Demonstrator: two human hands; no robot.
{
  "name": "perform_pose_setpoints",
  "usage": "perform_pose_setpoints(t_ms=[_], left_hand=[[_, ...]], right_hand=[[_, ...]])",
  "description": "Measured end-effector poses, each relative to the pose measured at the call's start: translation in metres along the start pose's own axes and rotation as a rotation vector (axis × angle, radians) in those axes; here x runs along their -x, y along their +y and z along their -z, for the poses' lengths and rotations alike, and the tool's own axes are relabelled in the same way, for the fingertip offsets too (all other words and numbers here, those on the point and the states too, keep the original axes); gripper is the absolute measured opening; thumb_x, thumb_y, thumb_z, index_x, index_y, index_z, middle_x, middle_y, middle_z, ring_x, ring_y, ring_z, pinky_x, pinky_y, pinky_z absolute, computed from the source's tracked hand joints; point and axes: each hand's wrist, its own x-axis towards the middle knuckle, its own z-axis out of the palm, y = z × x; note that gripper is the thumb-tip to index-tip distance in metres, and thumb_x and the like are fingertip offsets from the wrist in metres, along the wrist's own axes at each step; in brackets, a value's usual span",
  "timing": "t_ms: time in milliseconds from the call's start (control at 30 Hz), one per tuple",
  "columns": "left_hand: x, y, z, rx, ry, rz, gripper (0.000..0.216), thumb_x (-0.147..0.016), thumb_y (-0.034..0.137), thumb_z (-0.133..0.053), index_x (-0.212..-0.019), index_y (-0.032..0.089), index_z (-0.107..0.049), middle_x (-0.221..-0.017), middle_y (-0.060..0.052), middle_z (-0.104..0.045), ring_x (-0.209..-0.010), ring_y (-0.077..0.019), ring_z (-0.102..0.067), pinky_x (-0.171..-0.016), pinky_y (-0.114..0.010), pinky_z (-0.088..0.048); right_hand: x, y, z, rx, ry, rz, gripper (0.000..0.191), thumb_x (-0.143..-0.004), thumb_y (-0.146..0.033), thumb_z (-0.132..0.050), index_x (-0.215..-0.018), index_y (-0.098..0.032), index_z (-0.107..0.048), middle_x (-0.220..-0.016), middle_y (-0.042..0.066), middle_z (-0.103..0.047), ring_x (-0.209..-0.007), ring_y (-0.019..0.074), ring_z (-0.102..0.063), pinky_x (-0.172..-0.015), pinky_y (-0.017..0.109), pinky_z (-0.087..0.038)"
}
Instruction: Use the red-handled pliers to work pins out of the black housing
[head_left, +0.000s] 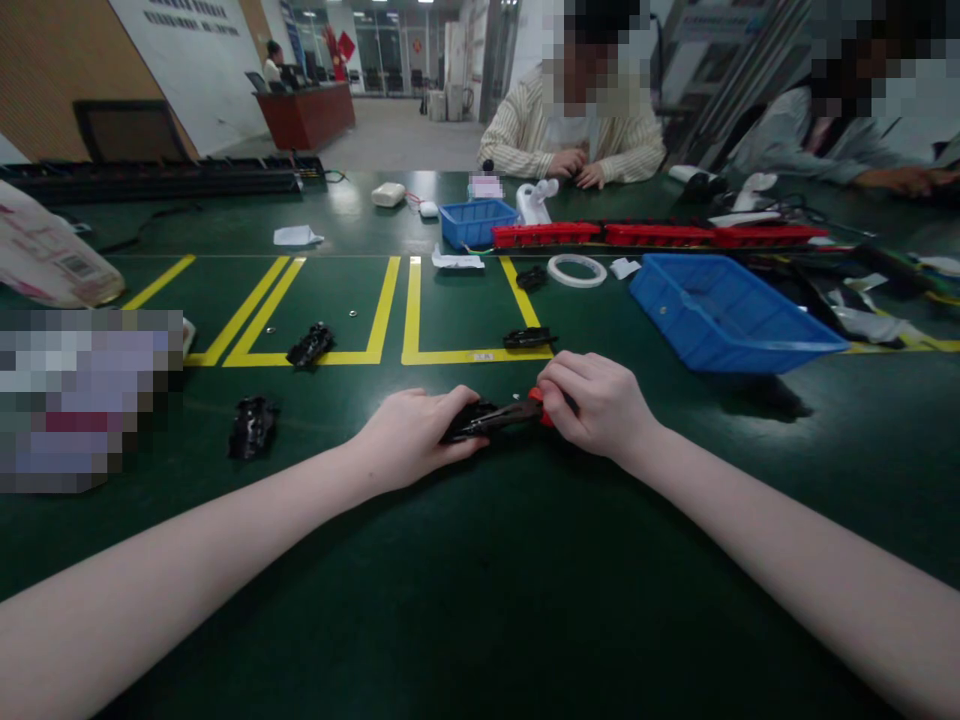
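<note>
My left hand [420, 432] is closed around a black plastic part [466, 424], low over the green table. From the right, my right hand [596, 405] grips pliers [517, 412] by their red handle. The dark jaws point left and meet the black part; whether they clamp it I cannot tell. Similar black parts lie around: one [253, 427] left of my left arm, one [310, 345] on the yellow tape, one [529, 338] just beyond my hands, and another [532, 278] farther back.
A blue bin [727, 315] stands beyond my right hand, a smaller blue bin [478, 222] farther back. A roll of white tape [577, 270] lies near red strips [660, 236]. At left are a bottle [52, 250] and a blurred-out item [82, 400]. Two people sit across the table.
</note>
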Motion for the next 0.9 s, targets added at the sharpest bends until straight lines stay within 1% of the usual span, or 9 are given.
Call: perform_pose_setpoints(t_ms=[133, 300, 467, 633, 767, 900], left_hand=[[0.0004, 0.0007, 0.002, 0.018, -0.008, -0.001, 0.034, -0.093, 0.044, -0.052, -0.117, 0.019, -0.051, -0.084, -0.005, -0.069, -0.071, -0.0216, -0.065, -0.064, -0.031, -0.048], [0.0006, -0.0001, 0.0024, 0.061, -0.012, 0.009, 0.036, -0.095, 0.048, -0.047, -0.117, 0.019, -0.05, -0.085, -0.005, -0.068, -0.07, -0.0211, -0.065, -0.062, -0.03, -0.047], [0.0004, -0.0001, 0.003, 0.084, -0.015, 0.015, 0.038, -0.095, 0.049, -0.046, -0.116, 0.018, -0.05, -0.085, -0.005, -0.068, -0.07, -0.0214, -0.065, -0.063, -0.032, -0.047], [0.0015, 0.0, 0.0044, 0.111, -0.021, -0.016, 0.037, -0.093, 0.043, -0.048, -0.12, 0.018, -0.048, -0.084, -0.004, -0.069, -0.069, -0.0195, -0.064, -0.067, -0.033, -0.049], [0.0027, 0.0007, 0.0038, 0.099, -0.028, -0.025, 0.037, -0.093, 0.042, -0.047, -0.121, 0.017, -0.047, -0.086, -0.004, -0.069, -0.071, -0.0206, -0.064, -0.07, -0.035, -0.05], [0.0024, 0.0019, 0.0044, 0.062, -0.017, -0.011, 0.038, -0.094, 0.043, -0.045, -0.121, 0.017, -0.048, -0.085, -0.005, -0.069, -0.07, -0.0202, -0.064, -0.066, -0.032, -0.049]], right_hand=[[-0.0002, 0.0006, 0.0006, -0.003, 0.0, -0.005, 0.026, -0.093, -0.023, -0.041, -0.075, -0.018, -0.059, -0.073, 0.005, -0.062, -0.061, 0.0145, -0.05, -0.06, 0.031, -0.036], [-0.0003, 0.0032, 0.0019, 0.003, 0.018, -0.014, 0.026, -0.093, -0.023, -0.041, -0.075, -0.018, -0.059, -0.074, 0.005, -0.062, -0.062, 0.0149, -0.05, -0.06, 0.031, -0.037], [-0.0001, 0.0038, 0.0018, -0.004, 0.002, -0.028, 0.026, -0.092, -0.024, -0.041, -0.076, -0.018, -0.06, -0.074, 0.005, -0.063, -0.062, 0.0148, -0.051, -0.061, 0.031, -0.038], [0.0, 0.0028, 0.001, -0.026, 0.009, -0.028, 0.024, -0.092, -0.025, -0.043, -0.076, -0.018, -0.06, -0.076, 0.005, -0.064, -0.063, 0.0152, -0.052, -0.061, 0.031, -0.038], [0.0001, 0.0033, 0.0008, -0.033, 0.007, -0.011, 0.023, -0.092, -0.025, -0.044, -0.078, -0.017, -0.061, -0.079, 0.006, -0.065, -0.065, 0.0158, -0.055, -0.062, 0.031, -0.039], [0.0004, 0.0051, 0.0013, -0.025, 0.013, -0.016, 0.022, -0.091, -0.026, -0.045, -0.079, -0.018, -0.062, -0.081, 0.007, -0.066, -0.068, 0.0172, -0.056, -0.063, 0.032, -0.04]])
